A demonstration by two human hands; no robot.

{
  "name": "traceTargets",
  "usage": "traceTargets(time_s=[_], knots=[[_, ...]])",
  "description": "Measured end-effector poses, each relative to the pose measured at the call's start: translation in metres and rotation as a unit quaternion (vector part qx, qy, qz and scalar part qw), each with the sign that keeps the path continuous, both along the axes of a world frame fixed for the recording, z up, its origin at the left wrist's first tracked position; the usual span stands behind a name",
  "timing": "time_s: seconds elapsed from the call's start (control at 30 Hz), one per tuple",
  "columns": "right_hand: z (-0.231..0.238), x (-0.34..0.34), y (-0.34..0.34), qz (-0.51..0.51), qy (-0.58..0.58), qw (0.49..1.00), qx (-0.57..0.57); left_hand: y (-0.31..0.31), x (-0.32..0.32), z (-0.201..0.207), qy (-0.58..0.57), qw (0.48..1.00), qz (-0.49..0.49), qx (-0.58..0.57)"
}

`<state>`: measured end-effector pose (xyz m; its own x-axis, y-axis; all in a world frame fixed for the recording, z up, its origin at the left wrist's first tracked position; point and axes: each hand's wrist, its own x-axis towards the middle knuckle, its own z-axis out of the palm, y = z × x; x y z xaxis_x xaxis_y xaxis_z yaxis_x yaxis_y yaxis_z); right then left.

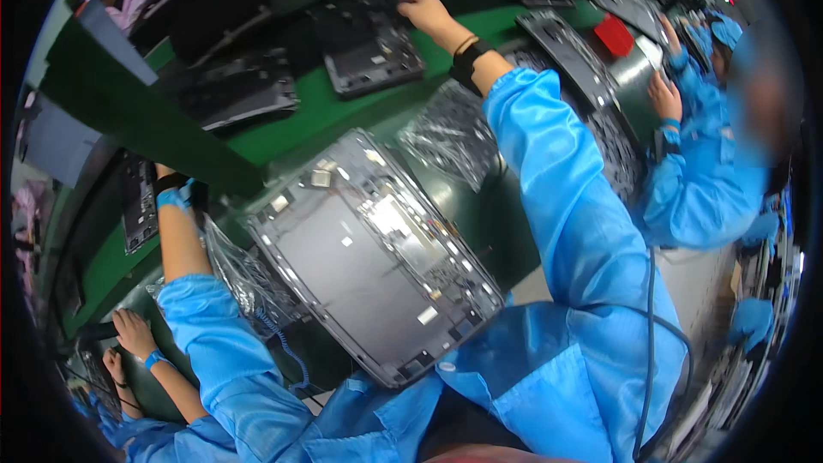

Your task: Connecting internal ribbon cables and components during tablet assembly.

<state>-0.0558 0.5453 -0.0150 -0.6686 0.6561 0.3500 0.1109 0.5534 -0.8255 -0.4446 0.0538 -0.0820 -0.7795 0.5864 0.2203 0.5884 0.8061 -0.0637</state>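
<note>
A grey laptop casing (343,261), its inner side up, lies tilted close against my body, with silver metal plates and small pads along its edges. My right arm stretches far forward over the bench. My right hand (422,14) has its fingers drawn together at the far right corner of a dark laptop casing (373,64); what is between the fingertips, if anything, is too small to make out. My left hand (165,173) reaches forward on the left, mostly hidden behind a green post. It is nearest to a dark narrow laptop part (139,206).
Clear plastic bags (454,133) lie right of the near casing, and another bag (236,270) lies left of it. A green post (137,107) rises on the left. More casings (244,90) line the green shelf. Co-workers (711,163) sit on both sides; a red piece (614,35) lies at right.
</note>
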Motion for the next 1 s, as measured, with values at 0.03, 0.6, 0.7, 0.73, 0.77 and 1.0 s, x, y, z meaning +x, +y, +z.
traceTargets(time_s=[0.03,0.6,0.7,0.73,0.77,1.0], knots=[[0.020,0.013,-0.021,0.081,-0.030,0.996,-0.012,-0.032,0.000,0.000,0.044,0.998,-0.024,-0.032],[-0.027,0.170,-0.129,0.200,-0.124,0.869,0.435,-0.303,0.233,0.138,-0.223,0.891,-0.128,0.375],[-0.033,0.166,-0.130,0.209,-0.113,0.846,0.477,-0.279,0.295,0.159,-0.241,0.894,-0.118,0.358],[-0.033,0.164,-0.131,0.204,-0.111,0.834,0.500,-0.272,0.309,0.159,-0.238,0.895,-0.114,0.360],[-0.033,0.162,-0.132,0.210,-0.106,0.832,0.502,-0.263,0.318,0.156,-0.175,0.908,-0.159,0.346],[-0.033,0.176,-0.138,0.169,-0.133,0.808,0.549,-0.031,0.402,0.190,-0.652,0.567,-0.073,0.498]])
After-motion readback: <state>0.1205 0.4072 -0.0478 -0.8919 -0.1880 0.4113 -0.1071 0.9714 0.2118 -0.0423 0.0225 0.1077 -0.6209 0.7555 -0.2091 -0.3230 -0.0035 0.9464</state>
